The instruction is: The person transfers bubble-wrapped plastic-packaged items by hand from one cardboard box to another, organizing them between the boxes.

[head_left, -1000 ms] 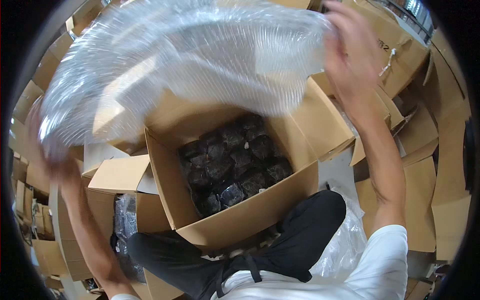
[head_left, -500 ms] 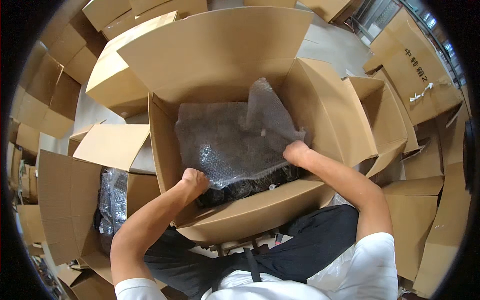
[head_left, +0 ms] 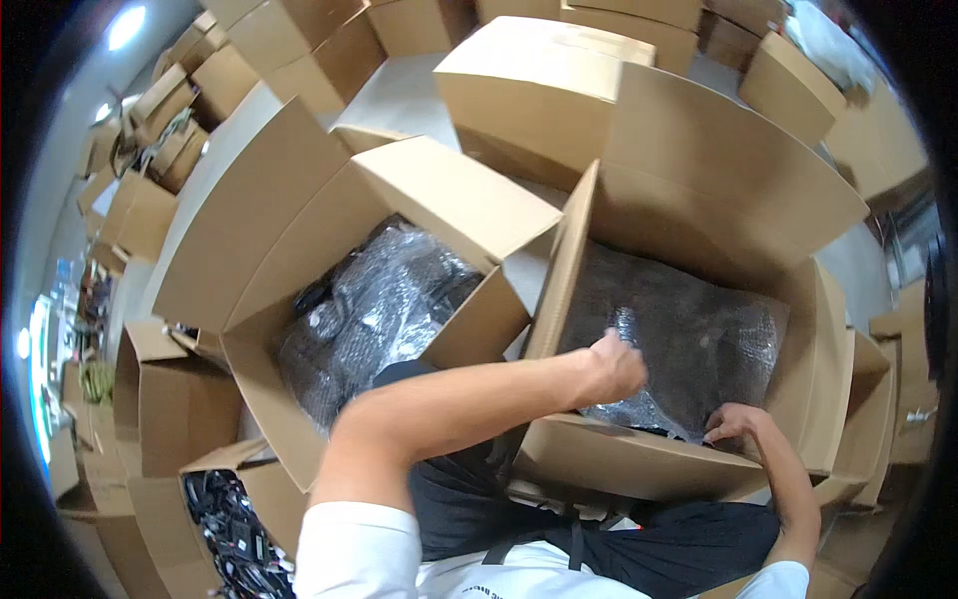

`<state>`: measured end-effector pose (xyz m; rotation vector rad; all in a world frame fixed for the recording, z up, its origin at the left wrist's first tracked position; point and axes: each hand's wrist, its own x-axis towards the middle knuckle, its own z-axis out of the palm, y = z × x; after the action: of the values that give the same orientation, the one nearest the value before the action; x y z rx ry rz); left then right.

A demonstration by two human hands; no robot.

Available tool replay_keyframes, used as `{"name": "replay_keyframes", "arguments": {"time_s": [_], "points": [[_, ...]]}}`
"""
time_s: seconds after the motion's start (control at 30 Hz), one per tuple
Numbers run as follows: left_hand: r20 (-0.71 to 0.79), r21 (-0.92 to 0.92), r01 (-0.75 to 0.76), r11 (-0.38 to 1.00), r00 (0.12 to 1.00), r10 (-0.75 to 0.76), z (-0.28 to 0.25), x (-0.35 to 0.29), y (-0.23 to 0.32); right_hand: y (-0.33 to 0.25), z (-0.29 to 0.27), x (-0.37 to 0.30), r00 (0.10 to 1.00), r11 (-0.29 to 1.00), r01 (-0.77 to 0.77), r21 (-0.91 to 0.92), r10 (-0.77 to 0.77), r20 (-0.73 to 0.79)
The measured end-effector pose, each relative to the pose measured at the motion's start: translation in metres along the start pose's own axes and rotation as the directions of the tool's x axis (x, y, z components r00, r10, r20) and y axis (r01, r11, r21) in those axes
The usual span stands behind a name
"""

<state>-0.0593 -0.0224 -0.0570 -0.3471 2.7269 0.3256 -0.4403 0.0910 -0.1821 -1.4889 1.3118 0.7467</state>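
A sheet of bubble wrap (head_left: pixel 689 314) lies spread inside an open cardboard box (head_left: pixel 639 454) in front of me on the right. My left hand (head_left: pixel 617 367) is closed above the left part of the sheet; what its fingers hold, if anything, is hidden. A shiny strip of the wrap stands out beside those fingers. At the near right, my right hand (head_left: pixel 735 424) has its fingers curled on the sheet's near edge, by the box's front wall. Something dark shows beneath that edge.
To the left stands another open box (head_left: pixel 259 359) holding dark items under bubble wrap (head_left: pixel 374 304). Lower left, a box contains tangled black cable-like items (head_left: pixel 235 534). A closed carton (head_left: pixel 529 105) stands behind, with more cartons stacked around. Raised flaps surround both open boxes.
My view has swung left, bringing the second box fully into sight. My left hand has left the sheet's near edge and moved over it. The raised far corner now lies flatter.
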Motion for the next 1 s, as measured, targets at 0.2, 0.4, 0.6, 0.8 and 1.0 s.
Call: {"name": "replay_keyframes", "arguments": {"time_s": [0.2,0.4,0.6,0.8,1.0], "points": [[-0.504,-0.763,-0.006,0.647,0.633,-0.588,-0.058,-0.233,-0.069,-0.028,-0.026,-0.047,0.906,0.964,-0.024,0.264,0.133,-0.402],[0.045,-0.729,0.612,0.306,0.489,-0.871,0.178,-0.375,-0.097,-0.053,-0.015,-0.075,0.875,0.973,0.059,0.223,0.058,-0.481],[0.234,-0.393,0.663,0.637,0.742,-0.629,0.249,-0.414,-0.030,-0.112,-0.019,-0.076,0.912,0.984,0.046,0.171,0.028,-0.409],[0.010,-0.636,0.567,0.524,0.685,-0.729,0.185,-0.441,-0.026,-0.198,-0.046,-0.117,0.793,0.976,0.194,0.096,-0.099,-0.601],[-0.553,-0.763,0.220,0.608,0.262,-0.790,-0.030,-0.402,-0.007,-0.399,-0.108,-0.188,0.173,0.635,0.629,-0.448,-0.676,-0.716]]}}
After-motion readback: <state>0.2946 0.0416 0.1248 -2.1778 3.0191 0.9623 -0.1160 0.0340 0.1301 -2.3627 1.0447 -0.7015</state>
